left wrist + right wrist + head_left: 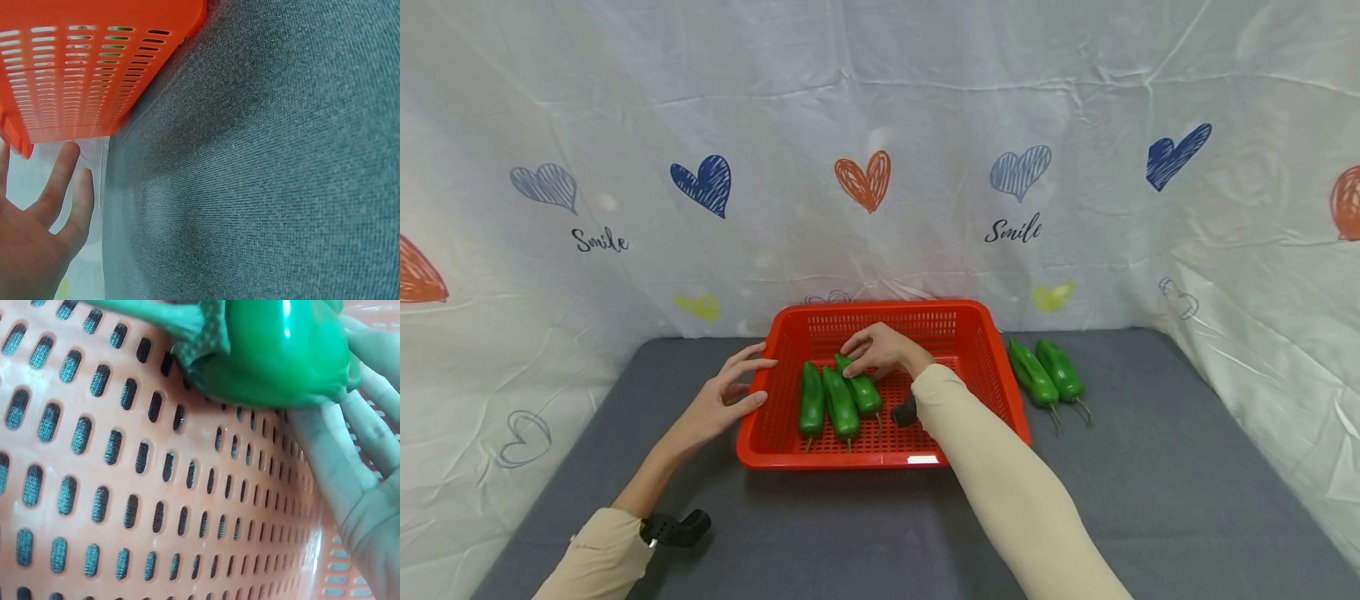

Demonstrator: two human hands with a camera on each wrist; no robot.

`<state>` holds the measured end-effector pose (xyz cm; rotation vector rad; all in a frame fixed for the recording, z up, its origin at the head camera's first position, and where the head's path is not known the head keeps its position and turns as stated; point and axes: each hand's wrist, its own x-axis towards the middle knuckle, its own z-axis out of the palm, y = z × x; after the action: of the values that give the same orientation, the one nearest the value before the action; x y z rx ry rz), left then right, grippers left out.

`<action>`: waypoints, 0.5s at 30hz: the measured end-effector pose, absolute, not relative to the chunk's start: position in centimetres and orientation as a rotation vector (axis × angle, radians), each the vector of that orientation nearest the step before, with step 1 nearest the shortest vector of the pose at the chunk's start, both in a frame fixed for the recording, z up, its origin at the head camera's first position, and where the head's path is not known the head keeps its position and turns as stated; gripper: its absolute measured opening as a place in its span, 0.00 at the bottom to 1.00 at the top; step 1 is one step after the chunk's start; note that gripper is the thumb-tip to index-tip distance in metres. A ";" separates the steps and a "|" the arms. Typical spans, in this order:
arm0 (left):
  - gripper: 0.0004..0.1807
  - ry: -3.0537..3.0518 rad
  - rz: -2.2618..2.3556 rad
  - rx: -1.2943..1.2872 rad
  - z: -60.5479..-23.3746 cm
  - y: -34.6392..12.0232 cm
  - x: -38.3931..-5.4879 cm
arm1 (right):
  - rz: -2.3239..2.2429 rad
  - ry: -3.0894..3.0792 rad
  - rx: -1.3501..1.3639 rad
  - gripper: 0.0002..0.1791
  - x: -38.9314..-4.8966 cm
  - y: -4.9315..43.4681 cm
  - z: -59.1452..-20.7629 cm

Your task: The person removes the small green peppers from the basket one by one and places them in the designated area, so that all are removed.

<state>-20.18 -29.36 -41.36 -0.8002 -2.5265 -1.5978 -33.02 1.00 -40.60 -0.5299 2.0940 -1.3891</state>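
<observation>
Inside the red plastic basket [880,459] three long green peppers lie side by side, stems toward the near edge. My right hand [883,348] reaches in and grips the rightmost pepper [865,395] near its far end. The right wrist view shows that green pepper [281,350] close up, with thumb and fingers on either side of it over the slotted floor. At the basket's left rim is my left hand [722,400], fingers spread and fingertips right at the edge. In the left wrist view this hand [37,244] appears beside the slotted basket wall [75,75].
Two more green peppers [1032,373] lie on the grey cloth [1150,467] just right of the basket. Behind the table hangs a white curtain [925,100] printed with hearts. A black wrist device [676,528] is strapped at the left cuff.
</observation>
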 end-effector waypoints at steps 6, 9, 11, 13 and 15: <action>0.26 -2.523 -1.594 -0.808 -41.4 -29.4 -20.2 | -1.378 2.104 -0.522 0.23 -33.0 0.9 -40.3; 0.26 -2.515 -1.602 -0.816 -41.4 -29.4 -20.2 | -1.380 2.102 -0.514 0.23 -33.0 0.8 -40.1; 0.26 -2.512 -1.604 -0.820 -41.4 -29.4 -20.3 | -1.385 2.098 -0.514 0.23 -33.0 0.9 -40.1; 0.26 -2.511 -1.607 -0.822 -41.4 -29.4 -20.2 | -1.394 2.091 -0.515 0.24 -33.0 0.9 -40.0; 0.26 -2.512 -1.608 -0.822 -41.4 -29.4 -20.3 | -1.402 2.082 -0.521 0.24 -33.1 1.0 -40.0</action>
<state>-20.25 -29.39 -41.41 -0.8216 -2.5122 -1.6080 -33.11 0.97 -40.04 -0.5215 2.0822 -1.4020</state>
